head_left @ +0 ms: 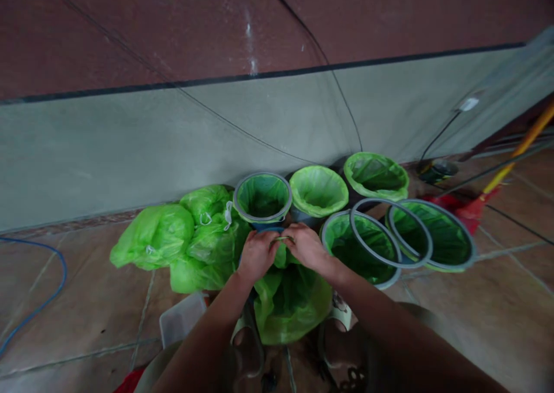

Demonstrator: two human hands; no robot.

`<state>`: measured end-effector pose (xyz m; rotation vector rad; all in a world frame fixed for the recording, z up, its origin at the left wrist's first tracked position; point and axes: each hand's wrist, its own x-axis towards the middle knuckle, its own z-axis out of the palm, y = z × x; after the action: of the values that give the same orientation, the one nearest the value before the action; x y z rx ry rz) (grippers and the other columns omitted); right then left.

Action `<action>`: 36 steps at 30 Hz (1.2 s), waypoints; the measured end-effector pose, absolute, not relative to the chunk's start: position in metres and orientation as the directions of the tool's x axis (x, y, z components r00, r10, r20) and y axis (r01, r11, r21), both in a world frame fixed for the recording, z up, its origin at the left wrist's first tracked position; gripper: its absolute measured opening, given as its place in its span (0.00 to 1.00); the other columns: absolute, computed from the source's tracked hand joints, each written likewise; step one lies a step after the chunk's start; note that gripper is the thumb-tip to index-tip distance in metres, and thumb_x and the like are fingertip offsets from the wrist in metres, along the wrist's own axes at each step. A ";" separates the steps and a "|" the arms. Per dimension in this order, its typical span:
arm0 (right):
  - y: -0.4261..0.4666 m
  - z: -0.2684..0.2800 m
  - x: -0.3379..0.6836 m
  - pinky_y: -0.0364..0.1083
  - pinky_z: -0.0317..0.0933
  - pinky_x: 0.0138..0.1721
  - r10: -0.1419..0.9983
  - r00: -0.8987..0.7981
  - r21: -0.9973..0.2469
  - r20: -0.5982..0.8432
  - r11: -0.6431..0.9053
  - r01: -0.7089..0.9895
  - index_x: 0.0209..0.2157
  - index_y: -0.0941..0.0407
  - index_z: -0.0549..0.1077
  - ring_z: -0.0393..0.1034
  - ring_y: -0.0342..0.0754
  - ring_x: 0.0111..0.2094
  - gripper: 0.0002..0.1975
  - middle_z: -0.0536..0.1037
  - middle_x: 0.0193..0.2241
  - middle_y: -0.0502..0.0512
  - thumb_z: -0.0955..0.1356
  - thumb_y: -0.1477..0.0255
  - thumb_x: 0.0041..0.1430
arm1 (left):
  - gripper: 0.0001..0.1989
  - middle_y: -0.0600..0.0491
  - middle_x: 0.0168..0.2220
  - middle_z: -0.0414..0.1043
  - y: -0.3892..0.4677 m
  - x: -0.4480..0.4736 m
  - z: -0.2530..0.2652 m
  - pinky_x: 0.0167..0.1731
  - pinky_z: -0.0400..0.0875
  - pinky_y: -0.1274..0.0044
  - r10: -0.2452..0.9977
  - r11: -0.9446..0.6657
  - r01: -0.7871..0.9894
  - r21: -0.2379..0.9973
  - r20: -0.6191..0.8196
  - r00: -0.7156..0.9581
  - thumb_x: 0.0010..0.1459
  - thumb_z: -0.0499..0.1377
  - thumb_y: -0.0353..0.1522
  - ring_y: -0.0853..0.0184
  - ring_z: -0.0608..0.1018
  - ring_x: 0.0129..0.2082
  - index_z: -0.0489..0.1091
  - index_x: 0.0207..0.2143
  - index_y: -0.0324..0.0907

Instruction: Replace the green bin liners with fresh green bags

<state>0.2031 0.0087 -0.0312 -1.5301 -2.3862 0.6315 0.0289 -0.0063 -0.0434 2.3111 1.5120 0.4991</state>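
In the head view, a thin green trash bag (294, 309) hangs open toward me over a bin between my feet. At the bin's far rim my left hand (258, 254) is closed on the bag's edge. Close beside it, my right hand (306, 246) pinches the same edge, thumbs near each other. Most of this bin is hidden by the bag and my hands; a bit of blue rim shows behind them. Just beyond stands a grey-rimmed bin (262, 221) lined with green. A loose grey ring (426, 235) lies across two lined bins at the right.
Tied green bags (158, 234) are heaped at the left. More lined bins (319, 213) line the wall. A clear plastic container (182, 318) sits by my left leg. A blue hose (64, 272) curves across the tiles. A red dustpan or broom head (471, 211) with yellow handle stands right.
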 end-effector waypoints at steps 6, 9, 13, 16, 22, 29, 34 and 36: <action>0.013 -0.022 0.210 0.42 0.60 0.44 0.962 -0.272 -0.462 0.001 0.242 0.853 0.37 0.56 0.78 0.72 0.47 0.41 0.13 0.79 0.38 0.56 0.62 0.74 0.63 | 0.13 0.48 0.42 0.79 -0.005 0.023 -0.042 0.47 0.68 0.70 0.958 -0.251 0.919 0.304 -0.060 0.281 0.60 0.53 0.27 0.60 0.79 0.43 0.71 0.46 0.43; 0.017 -0.018 0.219 0.42 0.61 0.42 0.985 -0.172 -0.430 -0.029 0.143 0.891 0.38 0.56 0.79 0.73 0.48 0.39 0.14 0.80 0.39 0.57 0.61 0.73 0.64 | 0.12 0.48 0.41 0.79 -0.003 0.014 -0.045 0.42 0.70 0.72 0.965 -0.143 0.965 0.220 -0.187 0.186 0.61 0.52 0.29 0.61 0.80 0.41 0.72 0.43 0.44; 0.024 -0.014 0.232 0.44 0.62 0.42 0.995 -0.074 -0.349 -0.069 0.045 0.936 0.38 0.56 0.79 0.74 0.50 0.40 0.15 0.80 0.39 0.59 0.61 0.74 0.63 | 0.14 0.49 0.39 0.80 0.002 0.002 -0.044 0.37 0.70 0.76 0.973 -0.045 0.980 0.193 -0.212 0.086 0.63 0.49 0.31 0.62 0.80 0.39 0.74 0.42 0.45; 0.027 -0.010 0.241 0.46 0.63 0.40 0.989 0.002 -0.231 -0.145 -0.036 0.972 0.37 0.58 0.80 0.75 0.53 0.40 0.15 0.81 0.37 0.64 0.60 0.75 0.63 | 0.15 0.49 0.37 0.80 0.007 -0.005 -0.040 0.36 0.70 0.76 0.977 -0.017 0.982 0.186 -0.204 0.055 0.63 0.48 0.30 0.63 0.80 0.37 0.75 0.42 0.45; 0.023 -0.007 0.245 0.51 0.65 0.44 0.953 0.032 -0.148 -0.303 -0.080 0.986 0.46 0.60 0.77 0.73 0.60 0.47 0.16 0.79 0.44 0.68 0.65 0.77 0.58 | 0.19 0.49 0.40 0.81 0.012 -0.007 -0.036 0.40 0.71 0.76 0.977 -0.031 0.981 0.191 -0.201 0.070 0.62 0.47 0.27 0.64 0.80 0.39 0.75 0.45 0.45; 0.015 -0.014 0.225 0.50 0.61 0.50 0.943 -0.215 -0.218 -0.254 0.161 0.963 0.46 0.56 0.77 0.71 0.57 0.49 0.14 0.78 0.46 0.62 0.67 0.71 0.59 | 0.18 0.49 0.42 0.80 0.010 0.001 -0.032 0.43 0.71 0.74 0.972 -0.032 0.967 0.253 -0.219 0.089 0.63 0.48 0.29 0.62 0.80 0.41 0.75 0.47 0.44; 0.016 -0.014 0.224 0.46 0.62 0.41 0.964 -0.154 -0.207 -0.217 0.109 0.972 0.38 0.56 0.78 0.75 0.53 0.40 0.16 0.81 0.37 0.61 0.59 0.72 0.66 | 0.18 0.50 0.44 0.80 0.009 0.001 -0.033 0.43 0.71 0.75 0.973 -0.053 0.963 0.264 -0.202 0.109 0.63 0.48 0.29 0.63 0.80 0.42 0.74 0.47 0.45; 0.016 -0.014 0.225 0.46 0.62 0.38 0.976 -0.110 -0.190 -0.190 0.074 0.979 0.39 0.56 0.77 0.76 0.53 0.40 0.16 0.81 0.36 0.60 0.58 0.73 0.66 | 0.18 0.50 0.43 0.80 0.009 0.000 -0.035 0.43 0.71 0.76 0.974 -0.053 0.967 0.248 -0.203 0.105 0.64 0.47 0.29 0.63 0.80 0.42 0.74 0.47 0.45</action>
<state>0.2249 0.0164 -0.0140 -2.1037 -2.3113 0.4274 -0.0004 0.0088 -0.0354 2.0704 1.9088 0.0273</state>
